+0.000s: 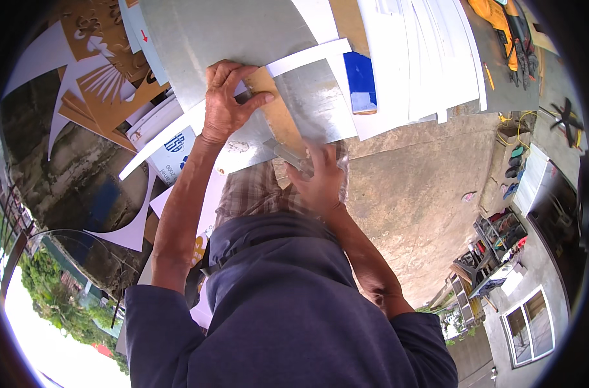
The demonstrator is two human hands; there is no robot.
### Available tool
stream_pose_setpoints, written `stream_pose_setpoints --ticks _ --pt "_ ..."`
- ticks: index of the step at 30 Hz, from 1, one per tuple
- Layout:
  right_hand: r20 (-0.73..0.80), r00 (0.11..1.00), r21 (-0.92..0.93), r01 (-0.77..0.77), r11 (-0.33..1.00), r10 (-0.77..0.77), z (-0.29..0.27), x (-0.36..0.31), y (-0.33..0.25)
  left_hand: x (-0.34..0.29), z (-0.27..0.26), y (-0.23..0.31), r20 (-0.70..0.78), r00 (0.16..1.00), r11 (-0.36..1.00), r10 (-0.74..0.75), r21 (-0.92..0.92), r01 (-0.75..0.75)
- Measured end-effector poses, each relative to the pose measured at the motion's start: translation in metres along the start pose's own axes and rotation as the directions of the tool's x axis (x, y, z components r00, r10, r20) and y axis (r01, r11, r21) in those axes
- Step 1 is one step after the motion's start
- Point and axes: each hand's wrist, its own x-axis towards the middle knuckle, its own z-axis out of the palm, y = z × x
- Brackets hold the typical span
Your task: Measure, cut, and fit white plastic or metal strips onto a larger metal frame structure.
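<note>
My left hand (233,103) bears down on the upper end of a brown strip (278,113), its thumb and fingers spread around that end. Under this hand a long, narrow white strip (310,57) runs slantwise over a shiny grey metal sheet (314,90). At the strip's near end, by my lap, my right hand (321,178) is closed on a flat grey piece (286,154) that looks like metal. Motion blurs the fingers there, and I cannot make out the piece's exact kind.
White sheets (430,58) and a blue piece (360,77) lie at the right of the worktop. Brown and white offcuts (110,81) heap up at the left. An orange power tool (498,26) sits at the far right. Concrete floor (411,207) stretches to my right, toward a cluttered rack (491,252).
</note>
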Motion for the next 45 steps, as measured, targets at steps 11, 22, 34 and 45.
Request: stream_pose_setpoints --ticks 11,22,34,45 --pt "-0.084 0.994 0.149 0.079 0.986 -0.067 -0.016 0.076 -0.008 0.002 0.000 0.005 -0.025 0.999 1.000 0.022 0.005 -0.022" --pt "0.159 0.987 -0.075 0.009 0.997 0.003 -0.002 0.089 -0.023 0.000 0.002 0.004 -0.037 0.999 0.999 0.002 -0.044 -0.004" --pt "0.133 0.985 -0.174 0.135 0.975 -0.113 0.009 0.088 -0.026 -0.004 0.004 0.003 -0.048 0.999 0.998 0.009 -0.065 -0.012" --pt "0.237 0.961 -0.364 0.222 0.904 -0.140 0.004 0.095 -0.042 -0.008 0.010 0.009 -0.121 0.993 0.999 0.016 -0.040 -0.021"
